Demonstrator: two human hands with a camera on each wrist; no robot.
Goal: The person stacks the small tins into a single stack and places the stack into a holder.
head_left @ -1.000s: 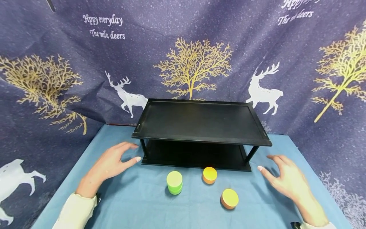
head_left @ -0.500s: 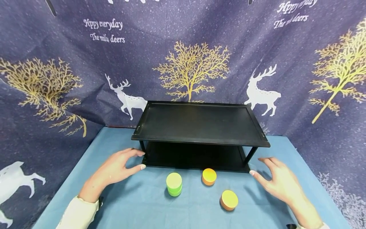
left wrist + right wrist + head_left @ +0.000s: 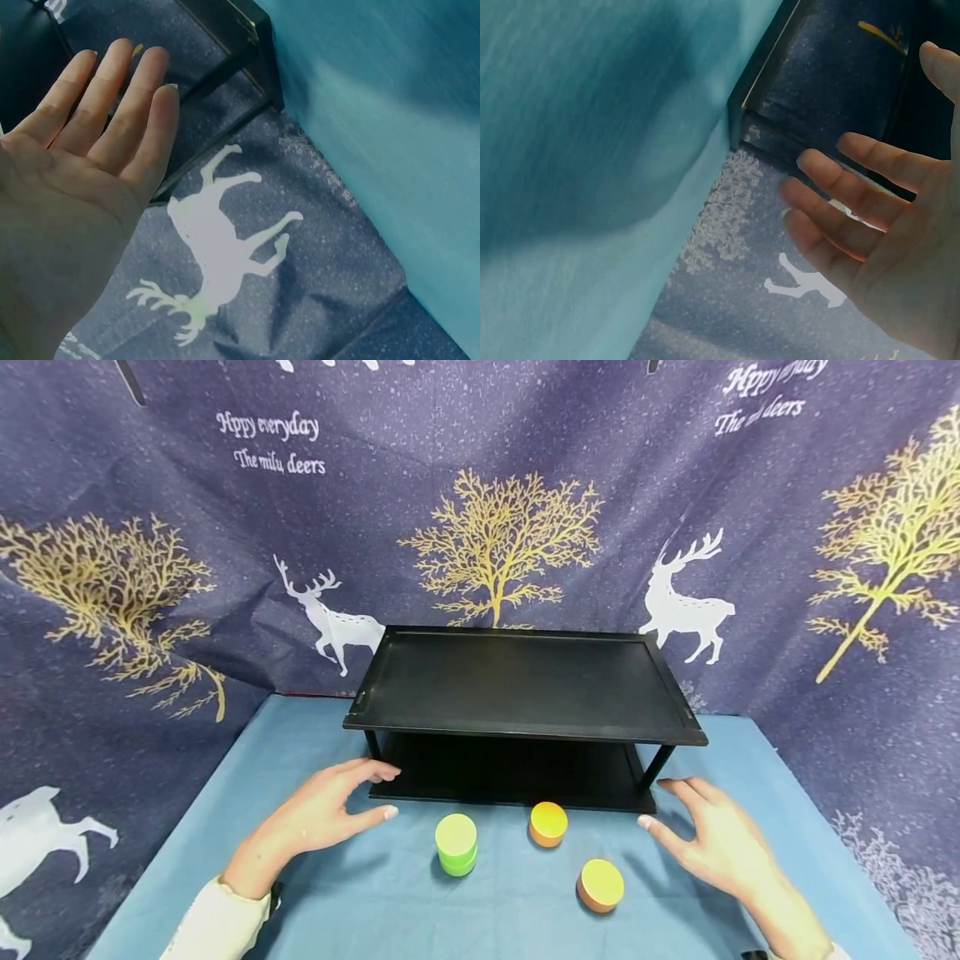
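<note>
My left hand (image 3: 326,810) hovers by the front left corner of a black two-tier rack (image 3: 517,685), thumb and fingers apart, holding nothing. Its palm and relaxed fingers (image 3: 112,124) show in the left wrist view. On the other side, my right hand (image 3: 716,843) is near the rack's front right corner, also bare, its loosely bent fingers (image 3: 840,199) spread in the right wrist view. Between the hands, in front of the rack, stands a green round block (image 3: 456,837) that looks like two stacked discs. An orange disc (image 3: 548,825) and a second orange disc with a yellowish top (image 3: 601,883) sit right of it.
A blue cloth (image 3: 510,918) covers the table. Behind and beside it hangs a dark blue curtain (image 3: 360,510) printed with gold trees and white deer. The rack's lower shelf (image 3: 502,768) lies in shadow under its top.
Both hands have moved inward, the left one rightward and the right one leftward. The view has tilted slightly up; the rack and round blocks keep their places.
</note>
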